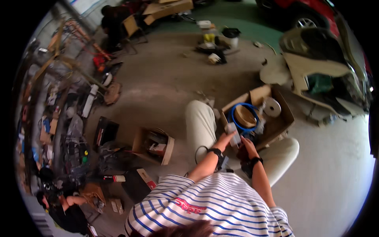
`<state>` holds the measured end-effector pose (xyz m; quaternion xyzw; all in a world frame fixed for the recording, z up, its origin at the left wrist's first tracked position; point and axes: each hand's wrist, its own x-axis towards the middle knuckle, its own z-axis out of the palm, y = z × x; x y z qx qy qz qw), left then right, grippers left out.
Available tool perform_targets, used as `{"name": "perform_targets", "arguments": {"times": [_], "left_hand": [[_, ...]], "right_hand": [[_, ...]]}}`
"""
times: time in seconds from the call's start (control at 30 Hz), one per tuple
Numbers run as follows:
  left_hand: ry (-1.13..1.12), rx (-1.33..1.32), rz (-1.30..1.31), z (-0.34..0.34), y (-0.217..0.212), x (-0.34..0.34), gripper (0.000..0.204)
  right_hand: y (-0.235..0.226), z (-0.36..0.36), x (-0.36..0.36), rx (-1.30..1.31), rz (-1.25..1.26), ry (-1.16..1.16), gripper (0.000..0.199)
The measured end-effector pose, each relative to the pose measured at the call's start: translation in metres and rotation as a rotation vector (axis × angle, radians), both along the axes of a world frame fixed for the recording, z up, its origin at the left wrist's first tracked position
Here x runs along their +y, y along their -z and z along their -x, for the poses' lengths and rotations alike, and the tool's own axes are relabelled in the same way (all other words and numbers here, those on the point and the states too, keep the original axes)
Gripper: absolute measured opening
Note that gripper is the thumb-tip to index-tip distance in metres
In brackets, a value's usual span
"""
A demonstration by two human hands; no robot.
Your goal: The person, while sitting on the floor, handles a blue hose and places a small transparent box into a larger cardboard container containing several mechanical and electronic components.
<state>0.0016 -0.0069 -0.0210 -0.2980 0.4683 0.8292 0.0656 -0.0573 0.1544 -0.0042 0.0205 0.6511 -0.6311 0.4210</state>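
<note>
My left hand point(224, 141) is closed around a small whitish, translucent box-like piece point(233, 135), held above my lap. Close beside it, my right hand point(248, 147) has its fingers curled by a dark reddish thing, too blurred to name. Just beyond both hands, between my knees, stands an open cardboard box point(289, 110). In it lie a coil of blue hose point(257, 115), a tan round roll point(243, 115) and a white spool point(272, 106). Some clear plastic and dark small pieces also show there.
A smaller open carton point(169, 152) stands left of my knee, near a black box point(106, 132). Cluttered shelving lines the left side, with another person point(65, 209) at lower left. A partly stripped scooter point(312, 71) is at right; a white bucket point(231, 38) stands farther off.
</note>
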Motion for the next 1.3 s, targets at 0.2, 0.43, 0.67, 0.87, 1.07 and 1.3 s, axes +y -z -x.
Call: {"name": "perform_targets", "arguments": {"times": [0.2,0.43,0.67,0.87,1.07,1.3], "left_hand": [[0.105,0.03,0.171,-0.014,0.009,-0.012,0.056],[0.227,-0.114,0.203,-0.024,-0.033,-0.016,0.061],[0.132,-0.127,0.186,-0.033,0.004,-0.026,0.049],[0.219,0.015,0.264,-0.02,-0.032,-0.016,0.052],[0.121,0.147,0.264,-0.019,0.001,-0.012,0.057],[0.122,-0.141,0.716,-0.02,-0.001,-0.021,0.073]], "right_hand": [[0.005,-0.01,-0.018,0.111,0.044,-0.195,0.042],[-0.007,-0.012,-0.029,0.213,0.028,-0.458,0.052],[-0.026,-0.013,-0.039,0.19,-0.112,-0.564,0.048],[-0.014,-0.009,-0.022,0.184,0.057,-0.37,0.047],[0.003,-0.011,-0.021,0.144,-0.023,-0.362,0.048],[0.02,-0.011,-0.027,0.349,-0.092,-0.274,0.045]]}}
